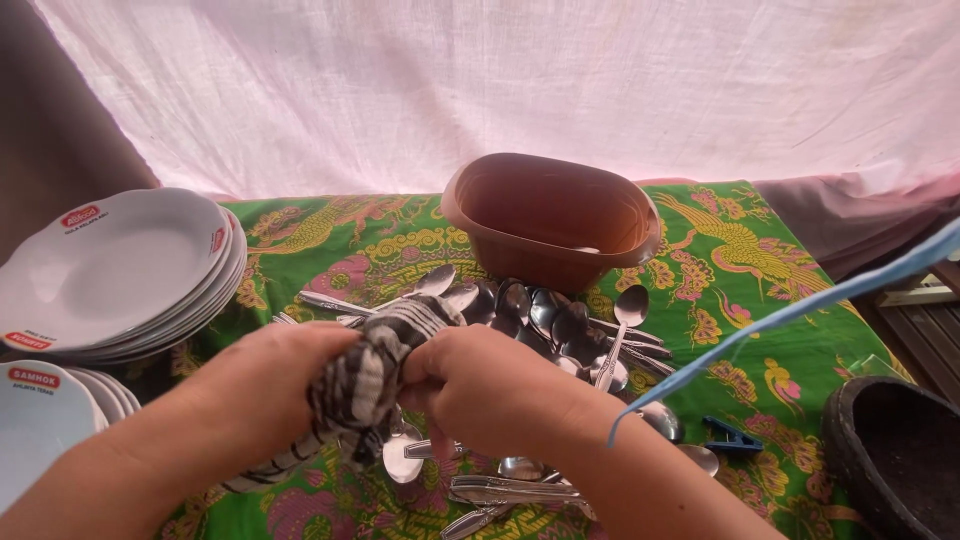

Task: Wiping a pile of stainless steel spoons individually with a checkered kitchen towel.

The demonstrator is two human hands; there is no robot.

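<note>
From my seat I see both hands meet over the table: my left hand (265,375) and my right hand (480,385) are closed together on a grey-and-white striped cloth (365,380), which is bunched between them and trails down toward the left wrist. Whether a piece of cutlery sits inside the bundle I cannot tell; the cloth hides it. Just beyond the knuckles lies a heap of steel spoons (545,320), spread on the green patterned tablecloth (760,300), with more spoons and handles under my right forearm. Behind the heap stands a brown oval plastic tub (550,215). To the left are two stacks of white plates (115,270), the nearer stack cut off by the frame edge. A blue strap (800,310) hangs across the right side of the view, partly masking the cloth there. A small blue clip (730,437) lies near a dark round pot (895,455) at the right edge.
</note>
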